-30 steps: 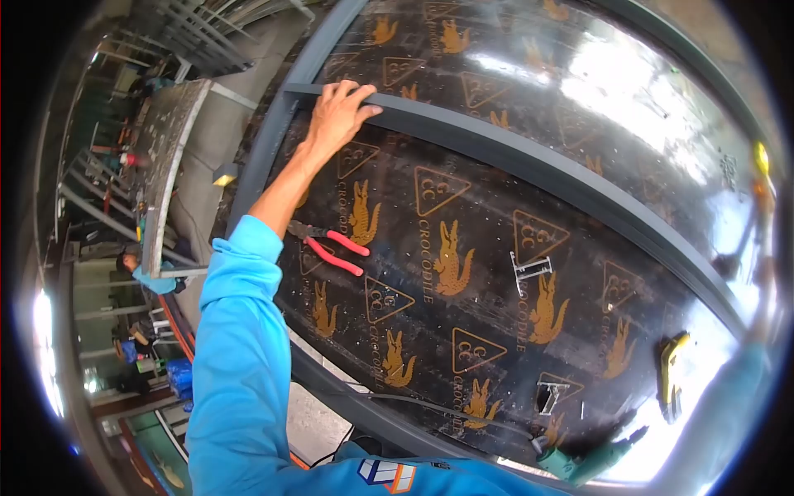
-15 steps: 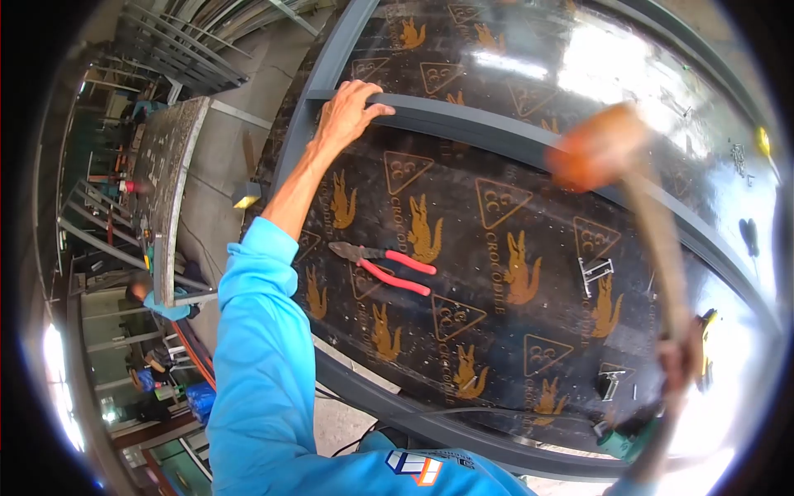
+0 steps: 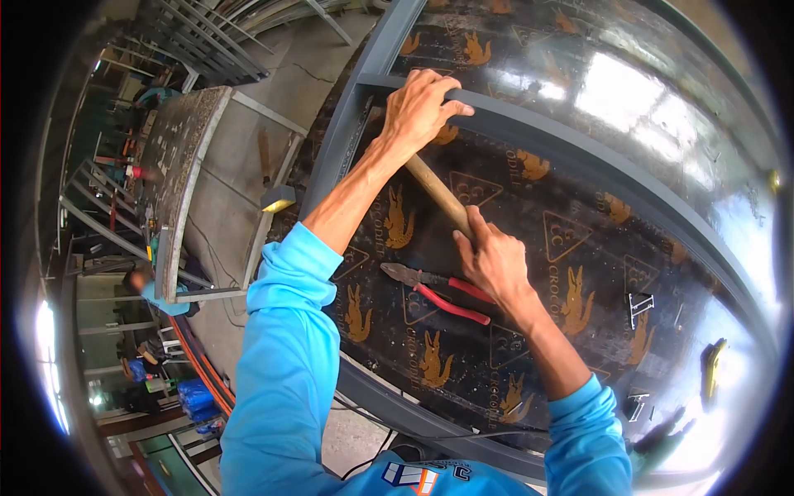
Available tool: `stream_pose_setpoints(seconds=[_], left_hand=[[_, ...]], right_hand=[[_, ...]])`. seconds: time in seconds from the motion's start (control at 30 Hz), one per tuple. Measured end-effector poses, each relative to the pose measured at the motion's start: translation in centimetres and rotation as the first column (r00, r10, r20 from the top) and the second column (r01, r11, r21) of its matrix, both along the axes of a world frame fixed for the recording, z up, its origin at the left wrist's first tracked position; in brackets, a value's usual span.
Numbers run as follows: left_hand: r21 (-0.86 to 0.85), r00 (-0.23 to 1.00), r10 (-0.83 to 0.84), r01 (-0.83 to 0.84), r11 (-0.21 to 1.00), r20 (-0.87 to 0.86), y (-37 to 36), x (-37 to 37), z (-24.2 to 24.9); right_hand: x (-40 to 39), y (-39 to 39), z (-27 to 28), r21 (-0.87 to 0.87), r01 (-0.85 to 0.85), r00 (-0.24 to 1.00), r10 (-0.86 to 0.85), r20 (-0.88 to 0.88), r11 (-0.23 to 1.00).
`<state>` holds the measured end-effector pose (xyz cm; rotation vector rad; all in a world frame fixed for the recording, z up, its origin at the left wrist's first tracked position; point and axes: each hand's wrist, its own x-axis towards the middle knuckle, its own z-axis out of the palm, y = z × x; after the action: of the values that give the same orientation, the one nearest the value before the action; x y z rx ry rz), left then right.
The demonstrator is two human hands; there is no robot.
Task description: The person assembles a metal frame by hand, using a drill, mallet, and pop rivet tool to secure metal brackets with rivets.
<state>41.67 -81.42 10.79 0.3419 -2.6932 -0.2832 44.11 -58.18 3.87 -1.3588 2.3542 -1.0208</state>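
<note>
My left hand [image 3: 419, 110] is closed over a grey metal frame bar [image 3: 529, 126], near its joint with a grey side rail [image 3: 347, 136]. In my right hand [image 3: 495, 260] is the wooden handle of a mallet [image 3: 441, 194]. The handle slants up toward my left wrist, and the mallet's head is hidden behind my left hand and forearm. Pliers with red grips [image 3: 451, 304] lie just below my right hand on the dark printed board [image 3: 422, 310].
Two small metal brackets [image 3: 638, 309] and a yellow tool [image 3: 712, 370] lie to the right. A hammer-like tool with a dark and yellow head [image 3: 278, 198] is beyond the left rail. Another person [image 3: 161, 298] is at the far left, by a worn table [image 3: 186, 124].
My right hand has swung the mallet from the right side over to the corner by my left hand. My left hand stays on the bar while the view has shifted.
</note>
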Motion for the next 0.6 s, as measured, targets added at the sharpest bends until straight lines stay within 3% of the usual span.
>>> stream_pose_setpoints(seconds=[0.1,0.27,0.3,0.33,0.37,0.4,0.43,0.47,0.6], left_hand=[[-0.04,0.999,0.034,-0.032,0.999,0.041,0.4,-0.2,1.8],[-0.129,0.997,0.053,-0.046,0.991,0.054,0.6,0.0,3.0],[-0.212,0.996,-0.031,0.049,0.976,0.089,0.3,0.3,2.9],[-0.497,0.963,-0.203,0.265,0.827,0.176,-1.5,0.4,1.7],[-0.167,0.991,-0.076,0.094,0.981,0.107,-0.6,-0.2,1.2],[0.015,0.989,0.059,-0.062,0.998,0.139,0.5,-0.7,0.9],[-0.013,0.994,0.002,-0.001,1.0,0.112,-0.3,-0.6,-0.6],[-0.032,0.987,0.05,-0.045,0.998,0.153,-0.6,-0.5,-1.2],[-0.09,0.978,0.039,-0.02,0.996,0.206,-0.7,0.3,-0.4]], right_hand=[[0.2,-2.4,0.1,0.089,0.033,0.999,-0.035,0.022,0.995],[-1.0,-5.5,-2.0,-0.159,0.257,0.932,-0.288,-0.221,0.953],[-1.1,-5.4,-1.5,-0.133,0.287,0.921,-0.311,-0.234,0.949],[-1.5,-4.8,-1.3,-0.2,0.269,0.89,-0.323,-0.322,0.942],[-1.9,-4.2,-0.8,-0.181,0.28,0.884,-0.327,-0.335,0.943],[-2.1,-4.2,-2.0,-0.197,0.279,0.905,-0.326,-0.274,0.94],[-2.4,-4.3,-2.8,-0.23,0.277,0.932,-0.318,-0.17,0.933],[-2.1,-4.3,-3.0,-0.251,0.297,0.888,-0.363,-0.282,0.921],[-1.5,-3.4,-3.2,-0.19,0.301,0.928,-0.333,-0.165,0.934]])
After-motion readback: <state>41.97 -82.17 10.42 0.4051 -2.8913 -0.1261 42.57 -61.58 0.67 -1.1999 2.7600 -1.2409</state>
